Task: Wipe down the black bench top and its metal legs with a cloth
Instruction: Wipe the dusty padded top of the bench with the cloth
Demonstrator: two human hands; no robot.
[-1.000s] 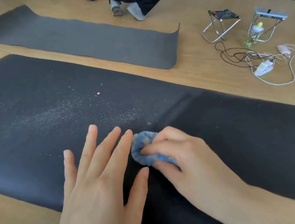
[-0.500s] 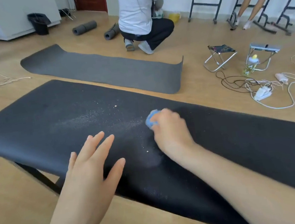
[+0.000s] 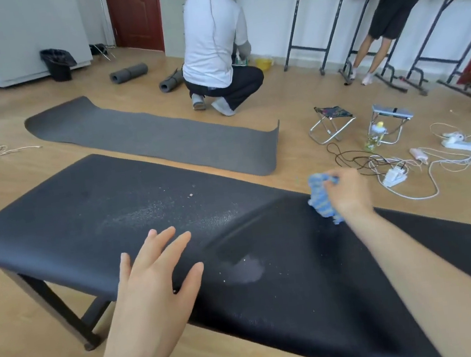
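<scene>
Grey mat, folding stools, cables

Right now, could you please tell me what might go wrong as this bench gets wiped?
The blue cloth is bunched small in the right hand at the bench top's far edge, so passes may miss the white specks and the pale smear. Grit swept over that edge could land by the power strip on the floor.
</scene>
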